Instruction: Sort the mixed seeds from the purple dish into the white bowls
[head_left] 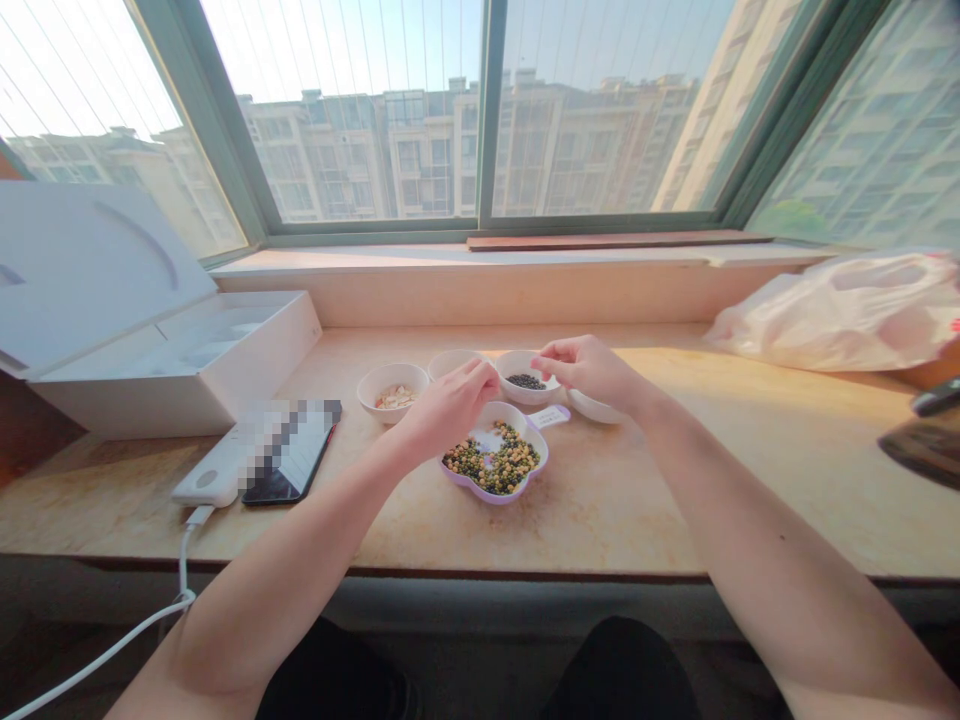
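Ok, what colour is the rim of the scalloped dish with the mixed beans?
The scalloped dish has a pale purple rim, shown best in the head view.

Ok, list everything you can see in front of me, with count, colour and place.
Plate: 1, white and purple, front centre of counter.
Beans: 1 heap, green and yellow, on plate.
Seed bowl: 1, white, behind plate.
Seeds: 1 heap, black, in seed bowl.
Flake bowl: 1, white, left of plate.
Flakes: 1 heap, pale, in flake bowl.
Other bowls: 2, white, behind plate and right of it.
Phone: 1, black, left of flake bowl.
Power bank: 1, white, beside phone.
Box: 1, white, open, far left.
Bag: 1, whitish, far right.
Left hand: 1, above plate.
Right hand: 1, above seed bowl.
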